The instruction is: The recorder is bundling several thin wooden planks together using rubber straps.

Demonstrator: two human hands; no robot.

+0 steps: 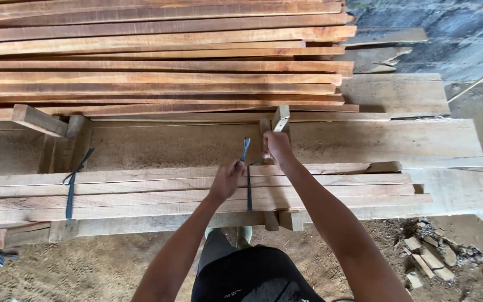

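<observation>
A bundle of long wooden planks (pixel 331 193) lies crosswise in front of me. A dark strap (pixel 248 190) runs over the planks near their middle. My left hand (pixel 227 179) is closed on the strap just above the planks. My right hand (pixel 278 146) grips the upper part of the strap beside a short upright wooden stick (pixel 280 118). A second dark strap (pixel 71 190) binds the bundle further left.
A tall stack of reddish planks (pixel 157 61) fills the back. A wide board (pixel 398 142) lies behind the bundle. Short wooden blocks (pixel 43 120) stand at the left. Sawdust covers the ground, with rubble (pixel 434 260) at the lower right.
</observation>
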